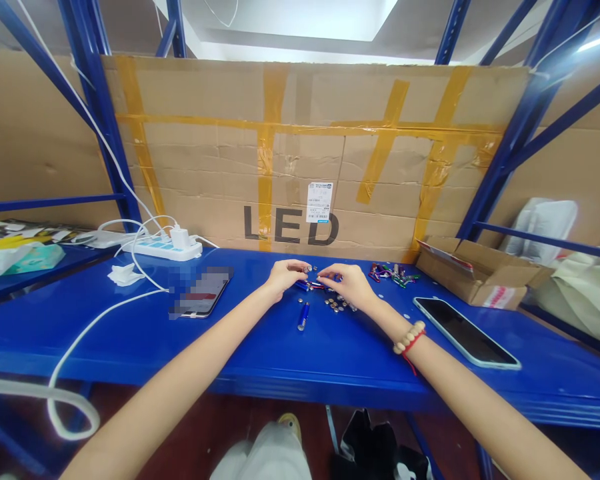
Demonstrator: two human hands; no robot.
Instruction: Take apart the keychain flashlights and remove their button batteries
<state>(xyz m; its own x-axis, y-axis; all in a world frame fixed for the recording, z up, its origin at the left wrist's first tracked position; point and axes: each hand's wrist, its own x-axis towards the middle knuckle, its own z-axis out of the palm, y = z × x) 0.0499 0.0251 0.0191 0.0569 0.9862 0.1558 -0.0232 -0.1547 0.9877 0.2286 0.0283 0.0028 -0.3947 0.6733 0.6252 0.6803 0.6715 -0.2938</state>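
Observation:
My left hand [284, 279] is closed in a pinch on a small silvery piece, too small to name surely. Facing it, my right hand [349, 284] has its thumb and finger pressed together, with what they hold too small to make out. The fingertips of both hands are close together but apart. Below them lies a blue metal tube [304, 316] with a silvery end. More blue and red tubes [310, 285] lie partly hidden between the hands. Several small round metal pieces like button cells [336, 305] are scattered under my right hand.
Colourful small metallic pieces [394, 275] lie behind on the right, near an open cardboard box [480, 270]. A pale-cased phone [465, 331] lies right; another phone [207, 292] lies left, near a white power strip [167, 248] and cables. Taped cardboard [205, 173] stands behind the blue table [260, 353].

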